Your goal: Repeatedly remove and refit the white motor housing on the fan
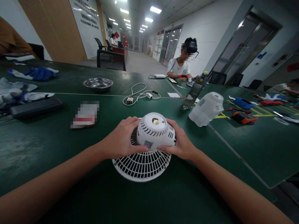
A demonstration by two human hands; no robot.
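Observation:
Both of my hands grip a white fan motor housing [153,132] from its two sides, thumbs toward me at its lower edge. My left hand [123,137] wraps the left side and my right hand [181,141] the right side. The rounded housing has slots round its side, a small label, and a hole in its top with a pale part inside. It sits over the white fan grille [143,168], which lies flat on the table with its ribs showing toward me. My fingertips behind the housing are hidden.
A white plastic shell [206,109] and a clear bottle [195,91] stand to the right. Farther back lie a coiled cable [140,95] and a metal bowl [98,83]. A dark case [37,107] and gloves [39,73] are at left. Across the table [245,149] a person works.

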